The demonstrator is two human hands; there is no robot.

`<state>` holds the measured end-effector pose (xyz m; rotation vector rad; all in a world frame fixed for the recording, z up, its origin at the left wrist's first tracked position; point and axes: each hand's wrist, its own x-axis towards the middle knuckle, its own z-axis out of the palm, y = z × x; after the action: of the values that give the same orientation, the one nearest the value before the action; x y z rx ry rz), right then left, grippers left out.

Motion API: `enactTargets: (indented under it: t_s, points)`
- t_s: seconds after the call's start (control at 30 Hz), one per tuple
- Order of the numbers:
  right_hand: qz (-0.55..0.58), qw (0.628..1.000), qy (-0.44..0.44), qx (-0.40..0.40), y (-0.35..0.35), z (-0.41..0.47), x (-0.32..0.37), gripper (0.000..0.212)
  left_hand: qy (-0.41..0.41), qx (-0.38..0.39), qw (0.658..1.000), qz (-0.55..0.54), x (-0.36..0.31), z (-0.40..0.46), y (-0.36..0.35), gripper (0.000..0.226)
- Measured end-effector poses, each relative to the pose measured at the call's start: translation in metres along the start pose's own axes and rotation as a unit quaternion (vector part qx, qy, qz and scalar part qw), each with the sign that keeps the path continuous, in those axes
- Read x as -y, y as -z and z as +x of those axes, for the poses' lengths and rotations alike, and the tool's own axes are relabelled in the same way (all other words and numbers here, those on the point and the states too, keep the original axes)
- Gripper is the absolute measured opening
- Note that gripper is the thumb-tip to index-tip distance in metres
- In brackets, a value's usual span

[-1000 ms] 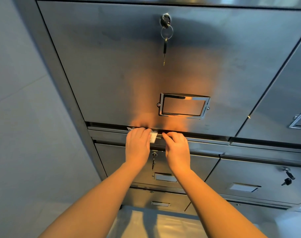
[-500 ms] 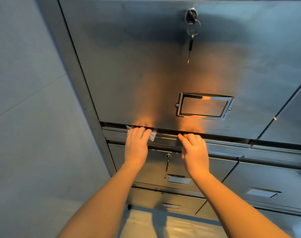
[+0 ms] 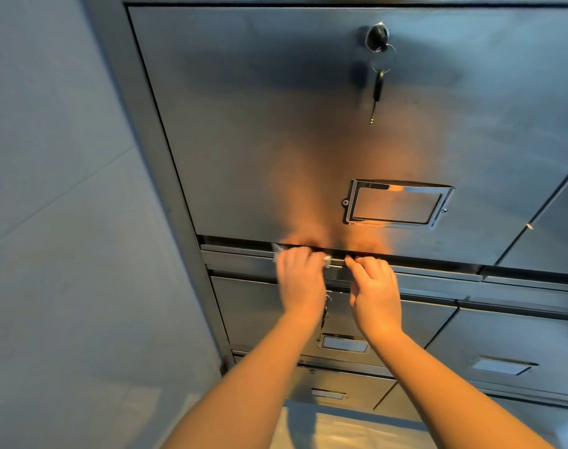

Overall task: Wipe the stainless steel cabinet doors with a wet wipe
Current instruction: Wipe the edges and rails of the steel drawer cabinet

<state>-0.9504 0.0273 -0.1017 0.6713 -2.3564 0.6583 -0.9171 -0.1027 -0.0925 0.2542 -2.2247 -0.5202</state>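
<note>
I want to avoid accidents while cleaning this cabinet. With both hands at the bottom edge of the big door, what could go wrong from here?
1. The fingers of the right hand curl into the dark gap under the door; they might get pinched or scraped on the metal edge.
2. The wipe under the left hand is bunched at the gap and could snag there.
3. The keys hanging from the lock could catch a later upward stroke.

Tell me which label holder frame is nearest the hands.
The small label holder on the door just below, between the two forearms; the big chrome one sits higher, on the top door.
</note>
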Motion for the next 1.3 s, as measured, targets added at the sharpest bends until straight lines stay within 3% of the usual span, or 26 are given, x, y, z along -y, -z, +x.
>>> enactTargets:
  t_s: [0.17,0.37,0.47,0.6,0.73,0.9,1.0,1.1,1.3]
  points:
    - [-0.027,1.000,0.009,0.000,-0.002,0.000,-0.003,0.052,-0.042,0.039,0.998,-0.013,0.017,0.006,0.012,0.031]
    - [-0.024,1.000,-0.008,0.007,-0.002,-0.002,-0.001,0.053,-0.005,0.000,1.000,0.025,0.135,0.027,0.061,0.017]
    - [-0.013,1.000,-0.011,0.011,0.000,-0.002,0.000,0.053,-0.008,-0.005,0.999,0.031,0.155,0.029,0.068,0.012]
    - [-0.002,0.999,-0.029,0.016,0.000,-0.001,0.005,0.052,0.017,-0.050,0.998,0.019,0.130,0.020,0.052,0.017]
    - [-0.002,1.000,-0.022,0.012,0.000,-0.001,0.003,0.051,-0.020,-0.003,1.000,0.005,0.046,0.013,0.015,0.024]
    - [-0.003,1.000,-0.006,-0.010,-0.002,0.001,0.001,0.037,0.037,0.037,0.998,-0.042,-0.029,-0.002,-0.017,0.027]
    - [-0.025,1.000,-0.002,-0.001,-0.003,0.000,0.000,0.045,0.000,0.047,0.999,-0.017,-0.004,0.002,0.002,0.024]
    - [-0.032,0.999,-0.010,0.006,-0.002,-0.001,0.001,0.050,0.015,0.051,0.999,0.002,0.042,0.012,0.028,0.008]
    - [-0.001,0.999,-0.029,0.014,0.004,0.003,0.003,0.047,0.012,0.034,0.999,0.038,0.143,0.032,0.072,0.014]
